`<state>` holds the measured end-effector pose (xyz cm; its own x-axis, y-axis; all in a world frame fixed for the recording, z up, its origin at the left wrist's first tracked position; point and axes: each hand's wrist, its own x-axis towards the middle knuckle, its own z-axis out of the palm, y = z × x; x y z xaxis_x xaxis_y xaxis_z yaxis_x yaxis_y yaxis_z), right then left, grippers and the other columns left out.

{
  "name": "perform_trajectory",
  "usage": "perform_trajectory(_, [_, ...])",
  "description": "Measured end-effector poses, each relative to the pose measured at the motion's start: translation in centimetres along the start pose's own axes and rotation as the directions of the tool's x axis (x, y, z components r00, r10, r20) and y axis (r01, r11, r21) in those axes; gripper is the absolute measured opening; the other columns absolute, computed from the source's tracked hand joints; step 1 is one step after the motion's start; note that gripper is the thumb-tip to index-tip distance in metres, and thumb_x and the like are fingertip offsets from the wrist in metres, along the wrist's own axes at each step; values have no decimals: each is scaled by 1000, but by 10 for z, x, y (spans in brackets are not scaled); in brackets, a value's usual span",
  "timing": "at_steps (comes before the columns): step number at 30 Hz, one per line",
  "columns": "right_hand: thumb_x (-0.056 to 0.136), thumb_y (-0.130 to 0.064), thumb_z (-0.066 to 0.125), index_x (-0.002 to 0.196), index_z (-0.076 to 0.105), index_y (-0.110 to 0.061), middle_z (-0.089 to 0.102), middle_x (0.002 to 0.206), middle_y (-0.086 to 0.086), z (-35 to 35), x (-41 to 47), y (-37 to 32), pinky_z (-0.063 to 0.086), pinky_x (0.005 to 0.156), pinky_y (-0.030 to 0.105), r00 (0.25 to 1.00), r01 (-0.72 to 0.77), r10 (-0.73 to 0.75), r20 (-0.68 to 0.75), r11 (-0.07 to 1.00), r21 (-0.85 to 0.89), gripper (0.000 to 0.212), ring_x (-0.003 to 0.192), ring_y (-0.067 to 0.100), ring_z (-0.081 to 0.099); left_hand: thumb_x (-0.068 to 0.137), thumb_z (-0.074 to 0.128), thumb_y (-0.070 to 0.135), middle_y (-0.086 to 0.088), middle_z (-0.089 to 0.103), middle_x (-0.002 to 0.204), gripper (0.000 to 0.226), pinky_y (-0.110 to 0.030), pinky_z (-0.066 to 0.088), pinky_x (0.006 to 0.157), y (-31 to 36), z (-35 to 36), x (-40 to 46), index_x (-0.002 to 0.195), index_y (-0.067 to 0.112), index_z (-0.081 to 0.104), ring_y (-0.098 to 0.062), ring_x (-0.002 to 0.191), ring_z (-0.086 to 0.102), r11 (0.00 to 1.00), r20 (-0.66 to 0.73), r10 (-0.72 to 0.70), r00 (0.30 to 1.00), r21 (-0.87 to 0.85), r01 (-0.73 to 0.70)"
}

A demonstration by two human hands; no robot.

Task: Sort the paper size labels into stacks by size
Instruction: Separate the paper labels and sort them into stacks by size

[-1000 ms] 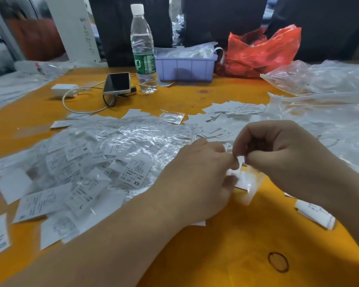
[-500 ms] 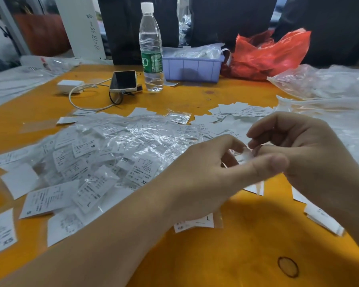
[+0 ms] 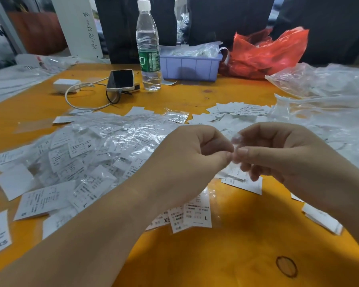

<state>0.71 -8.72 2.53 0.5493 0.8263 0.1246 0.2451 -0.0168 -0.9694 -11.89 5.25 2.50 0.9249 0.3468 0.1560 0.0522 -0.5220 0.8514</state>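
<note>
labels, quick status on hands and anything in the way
Left hand and right hand pinch one clear sleeve. Labels mostly unsorted. Nothing blocking.

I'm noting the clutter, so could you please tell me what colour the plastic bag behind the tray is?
Red, seen clearly in the head view: the plastic bag.

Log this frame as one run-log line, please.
step: opening sleeve | left hand: pinches clear label sleeve | right hand: pinches same sleeve | unsorted label pile: left on table
</note>
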Motion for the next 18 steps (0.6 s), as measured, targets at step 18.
perform_trajectory(18, [62, -53, 79, 93, 71, -24, 66, 69, 15, 4, -2, 5, 42, 51, 21, 991, 128, -119, 64, 979, -160, 44, 54, 14, 53, 87, 67, 43, 14, 72, 82, 15, -20, 51, 71, 2, 1, 2, 85, 30, 74, 2, 80, 65, 998, 40, 41, 998, -44, -39])
